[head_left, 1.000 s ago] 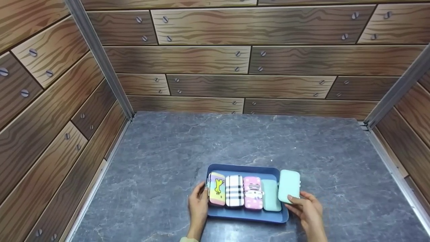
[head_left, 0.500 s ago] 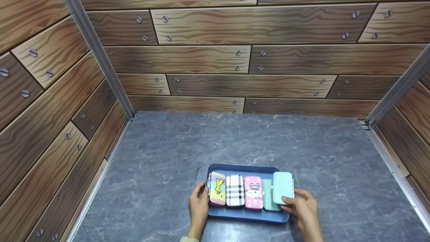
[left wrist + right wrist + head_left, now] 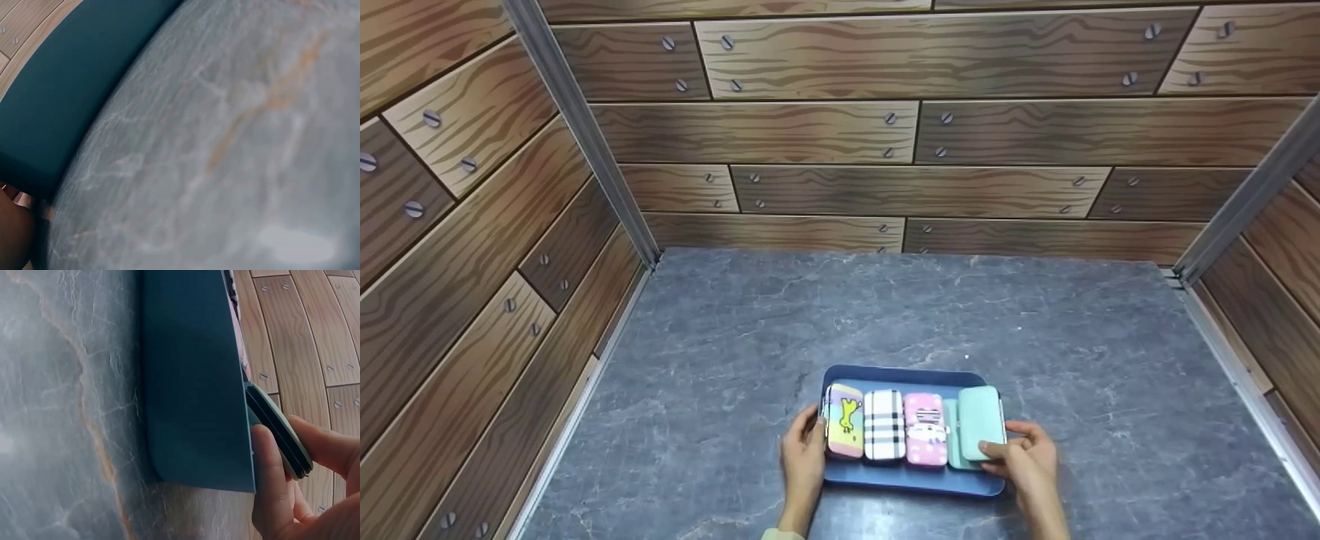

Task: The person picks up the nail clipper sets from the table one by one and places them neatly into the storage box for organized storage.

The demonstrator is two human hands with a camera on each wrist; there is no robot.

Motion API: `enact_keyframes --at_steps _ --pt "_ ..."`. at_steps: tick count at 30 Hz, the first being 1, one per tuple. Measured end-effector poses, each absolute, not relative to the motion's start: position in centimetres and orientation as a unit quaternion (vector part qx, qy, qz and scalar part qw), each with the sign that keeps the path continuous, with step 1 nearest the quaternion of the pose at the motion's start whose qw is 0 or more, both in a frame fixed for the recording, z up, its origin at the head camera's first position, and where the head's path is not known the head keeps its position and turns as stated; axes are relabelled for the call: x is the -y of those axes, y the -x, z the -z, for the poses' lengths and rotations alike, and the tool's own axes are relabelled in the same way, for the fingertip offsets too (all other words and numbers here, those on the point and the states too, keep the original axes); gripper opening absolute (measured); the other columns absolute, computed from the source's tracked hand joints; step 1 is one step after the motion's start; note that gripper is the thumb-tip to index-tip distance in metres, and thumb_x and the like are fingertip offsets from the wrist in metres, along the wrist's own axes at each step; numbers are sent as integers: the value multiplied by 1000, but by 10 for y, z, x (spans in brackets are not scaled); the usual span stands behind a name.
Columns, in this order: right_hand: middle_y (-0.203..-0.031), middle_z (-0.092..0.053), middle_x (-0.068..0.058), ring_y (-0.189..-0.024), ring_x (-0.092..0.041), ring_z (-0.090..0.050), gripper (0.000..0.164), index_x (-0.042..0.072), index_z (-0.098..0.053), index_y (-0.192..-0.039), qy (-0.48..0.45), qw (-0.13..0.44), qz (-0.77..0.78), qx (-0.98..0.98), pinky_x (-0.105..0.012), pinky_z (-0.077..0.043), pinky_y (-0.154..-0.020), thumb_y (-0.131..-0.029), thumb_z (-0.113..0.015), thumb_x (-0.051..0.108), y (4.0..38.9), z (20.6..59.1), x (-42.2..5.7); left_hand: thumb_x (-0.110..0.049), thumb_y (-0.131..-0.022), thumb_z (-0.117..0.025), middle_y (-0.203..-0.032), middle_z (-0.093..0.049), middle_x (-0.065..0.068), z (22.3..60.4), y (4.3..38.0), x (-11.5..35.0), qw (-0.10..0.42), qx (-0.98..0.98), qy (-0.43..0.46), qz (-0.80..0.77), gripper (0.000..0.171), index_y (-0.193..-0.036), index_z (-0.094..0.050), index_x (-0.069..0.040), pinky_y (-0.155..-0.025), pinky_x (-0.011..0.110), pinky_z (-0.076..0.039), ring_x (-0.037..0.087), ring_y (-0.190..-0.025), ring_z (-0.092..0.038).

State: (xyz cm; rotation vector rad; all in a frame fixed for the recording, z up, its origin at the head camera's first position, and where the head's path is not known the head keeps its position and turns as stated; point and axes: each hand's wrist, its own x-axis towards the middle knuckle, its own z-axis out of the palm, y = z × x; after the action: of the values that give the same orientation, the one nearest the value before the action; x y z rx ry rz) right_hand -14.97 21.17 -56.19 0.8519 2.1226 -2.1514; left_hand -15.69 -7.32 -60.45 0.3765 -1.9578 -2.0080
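A blue tray (image 3: 907, 480) holds a row of small clamshell cases: a yellow-and-purple cartoon case (image 3: 845, 420), a black-and-white plaid case (image 3: 884, 425), a pink cartoon case (image 3: 925, 450) and a mint case (image 3: 954, 442). Between thumb and fingers, my right hand (image 3: 1031, 457) pinches another mint case (image 3: 980, 420), tilted over the tray's right end and partly covering the mint one below. Edge-on in the right wrist view, this held case (image 3: 278, 430) slants at the tray rim. My left hand (image 3: 802, 454) grips the tray's left edge, its fingers mostly hidden in the left wrist view.
The tray stands on a grey marbled tabletop (image 3: 735, 322), near its front. Wood-pattern panels (image 3: 810, 131) wall in the back and both sides, with metal posts (image 3: 585, 135) at the corners.
My right hand has brought the mint case leftward, from beside the tray's right rim to over its right end, where it now tilts. The left hand and tray have stayed put.
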Motion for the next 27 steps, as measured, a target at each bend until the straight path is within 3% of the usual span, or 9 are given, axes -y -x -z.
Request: enact_keyframes --at_steps 14,27 --pt "-69 -56 -8 -54 -17 -59 58 -7 -50 -115 -262 -28 591 -763 -32 -58 -53 -63 -76 -7 151 565 -197 2 -91 -54 -111 -62 25 605 157 72 153 688 -137 696 30 -119 -56 13 -91 30 -50 31 -106 -59" --pt "-71 -57 -10 -54 -16 -58 51 -5 -54 -109 -251 -22 543 -801 -32 -58 -54 -64 -79 0 150 565 -195 0 -91 -54 -114 -61 24 604 157 73 151 695 -133 690 30 -119 -56 11 -93 30 -49 31 -108 -58"
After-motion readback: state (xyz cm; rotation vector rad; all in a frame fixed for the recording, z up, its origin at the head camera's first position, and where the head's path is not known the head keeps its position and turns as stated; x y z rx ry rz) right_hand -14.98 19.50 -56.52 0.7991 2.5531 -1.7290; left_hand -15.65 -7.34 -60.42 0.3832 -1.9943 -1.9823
